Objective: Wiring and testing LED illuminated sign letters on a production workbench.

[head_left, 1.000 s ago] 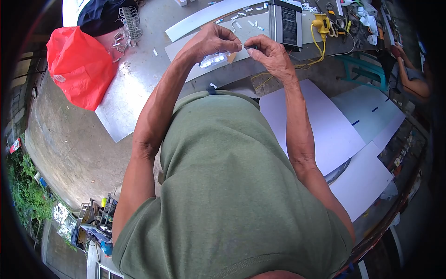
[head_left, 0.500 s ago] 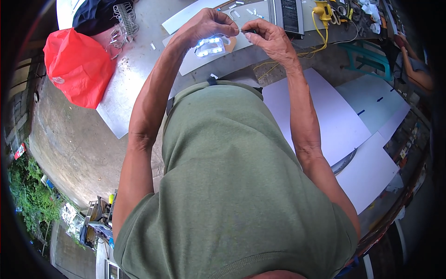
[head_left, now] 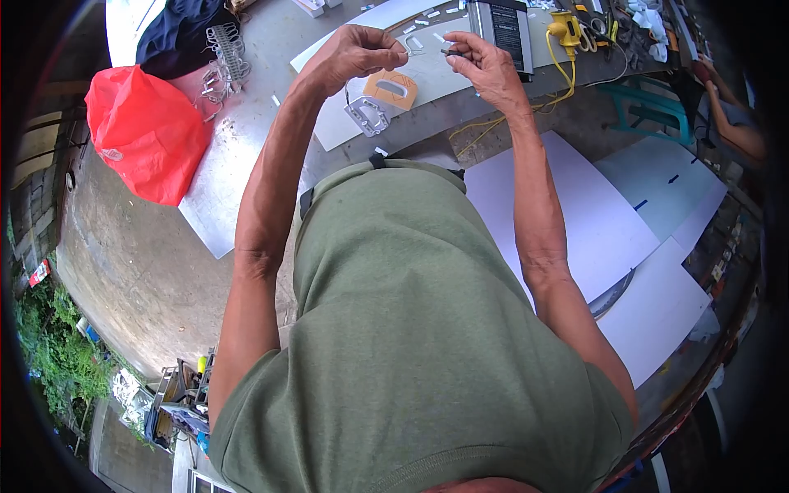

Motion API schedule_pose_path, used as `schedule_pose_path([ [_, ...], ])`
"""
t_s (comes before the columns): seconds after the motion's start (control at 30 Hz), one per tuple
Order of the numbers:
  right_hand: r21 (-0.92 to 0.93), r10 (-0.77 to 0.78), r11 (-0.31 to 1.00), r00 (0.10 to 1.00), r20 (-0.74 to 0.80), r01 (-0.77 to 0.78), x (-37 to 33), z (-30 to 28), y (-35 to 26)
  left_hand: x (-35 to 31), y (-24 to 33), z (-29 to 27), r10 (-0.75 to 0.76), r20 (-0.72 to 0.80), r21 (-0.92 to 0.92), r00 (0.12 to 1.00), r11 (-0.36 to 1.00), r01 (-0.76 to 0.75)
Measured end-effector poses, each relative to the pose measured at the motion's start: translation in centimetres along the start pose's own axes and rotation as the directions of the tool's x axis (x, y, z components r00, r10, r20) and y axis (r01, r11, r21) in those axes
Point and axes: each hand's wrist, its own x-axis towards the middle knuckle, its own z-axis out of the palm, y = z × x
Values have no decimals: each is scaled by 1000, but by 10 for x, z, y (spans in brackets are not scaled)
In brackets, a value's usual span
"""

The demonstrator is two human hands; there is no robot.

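The pale ring-shaped frame (head_left: 367, 117) hung just near of the left hand (head_left: 357, 57), whose thumb and finger were pressed together; the right hand (head_left: 489, 72) was pinching a small dark part (head_left: 451, 53).

A single head-worn fisheye view looks steeply down, close over the green shirt (head_left: 427, 312) filling its lower middle. Farther off, the near edge of the bench (head_left: 234, 164) crosses above the shirt, and its far side runs past the top.
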Motion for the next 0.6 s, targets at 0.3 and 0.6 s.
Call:
schedule_pose_path([
  [0.3,-567,-389,798,892,-229,203,22,33,35,-8,3,-25,86,-99,26,991,996,-84],
  [0.6,-347,-239,905,969,63,246,-40,86,-9,-58,-51,-23,118,-494,582,862,781,227],
])
